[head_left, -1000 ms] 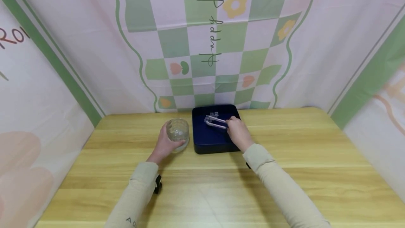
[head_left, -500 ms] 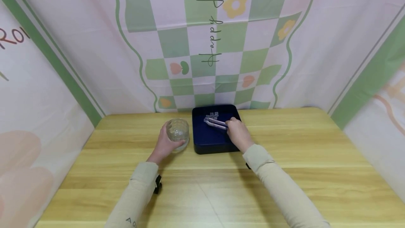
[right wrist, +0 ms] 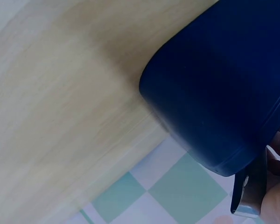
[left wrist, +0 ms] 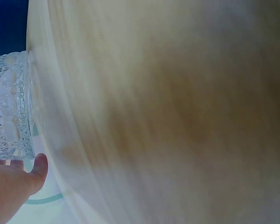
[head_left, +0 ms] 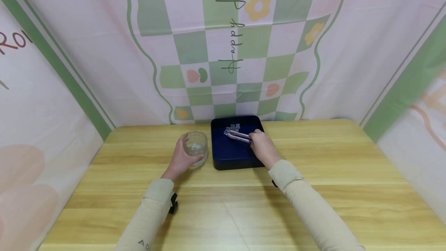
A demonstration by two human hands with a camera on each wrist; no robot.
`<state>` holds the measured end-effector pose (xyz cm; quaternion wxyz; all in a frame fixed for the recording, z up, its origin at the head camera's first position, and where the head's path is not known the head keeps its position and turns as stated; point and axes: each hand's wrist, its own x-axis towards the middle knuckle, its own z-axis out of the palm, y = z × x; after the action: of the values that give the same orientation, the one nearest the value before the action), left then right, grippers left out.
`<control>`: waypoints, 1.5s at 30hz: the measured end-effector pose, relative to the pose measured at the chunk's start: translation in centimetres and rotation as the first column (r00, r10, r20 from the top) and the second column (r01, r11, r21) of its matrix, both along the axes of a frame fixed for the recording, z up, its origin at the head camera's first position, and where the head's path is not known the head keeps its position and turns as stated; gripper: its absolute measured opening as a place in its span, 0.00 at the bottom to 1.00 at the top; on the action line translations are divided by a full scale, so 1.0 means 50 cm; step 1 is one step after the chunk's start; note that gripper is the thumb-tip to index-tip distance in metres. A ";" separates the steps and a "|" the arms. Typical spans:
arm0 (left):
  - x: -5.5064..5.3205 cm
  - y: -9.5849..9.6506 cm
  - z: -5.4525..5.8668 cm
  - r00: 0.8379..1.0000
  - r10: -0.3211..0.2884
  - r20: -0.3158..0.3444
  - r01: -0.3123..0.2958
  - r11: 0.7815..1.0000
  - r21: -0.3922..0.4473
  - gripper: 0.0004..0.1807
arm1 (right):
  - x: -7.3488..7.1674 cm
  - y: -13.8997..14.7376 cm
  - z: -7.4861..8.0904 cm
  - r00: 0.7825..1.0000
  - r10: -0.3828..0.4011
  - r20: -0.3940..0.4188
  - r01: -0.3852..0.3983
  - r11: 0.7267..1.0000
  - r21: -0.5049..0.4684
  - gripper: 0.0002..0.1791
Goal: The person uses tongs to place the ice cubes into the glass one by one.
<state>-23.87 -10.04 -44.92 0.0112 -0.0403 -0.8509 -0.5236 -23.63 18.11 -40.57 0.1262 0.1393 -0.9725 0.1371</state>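
My left hand (head_left: 180,159) grips a clear patterned glass (head_left: 196,145) standing on the table, thumb on its near side. In the left wrist view the cut pattern of the glass (left wrist: 7,107) shows, with part of the hand (left wrist: 11,186) against it. To the right, a dark blue tray (head_left: 238,163) holds several small clear cubes (head_left: 237,127) near its back. My right hand (head_left: 263,148) holds metal tongs (head_left: 240,138) over the tray, their tips at the left cubes. The right wrist view shows the handle end of the tongs (right wrist: 252,186) beside my fingers (right wrist: 277,203).
The wooden table (head_left: 223,212) extends in front and to both sides. Right behind the tray hangs a checked, printed curtain (head_left: 226,100). A narrow gap separates glass and tray.
The arms of the tongs have drawn closer together at the cubes and their tips have shifted slightly left. The left hand and the glass stay in place.
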 end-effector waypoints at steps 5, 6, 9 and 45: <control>0.002 0.000 0.001 1.000 0.002 0.005 -0.002 1.000 -0.016 0.55 | 0.001 0.004 -0.001 1.000 -0.002 -0.002 0.002 1.000 -0.010 0.11; 0.003 0.000 0.001 1.000 0.002 0.005 -0.002 1.000 -0.018 0.55 | 0.001 0.004 -0.001 1.000 -0.004 -0.002 0.004 1.000 -0.018 0.11; 0.003 0.000 0.003 1.000 0.003 0.004 -0.003 1.000 -0.024 0.55 | 0.002 0.008 -0.003 1.000 -0.009 -0.014 0.008 0.999 -0.035 0.12; 0.000 0.002 0.001 1.000 0.012 -0.015 -0.012 1.000 -0.026 0.54 | 0.051 -0.052 0.072 0.936 0.196 -0.292 -0.217 0.975 -0.040 0.15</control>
<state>-23.85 -9.95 -44.86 0.0204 -0.0393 -0.8578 -0.5121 -21.09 15.53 -36.95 0.2551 0.2546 -0.9185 0.1627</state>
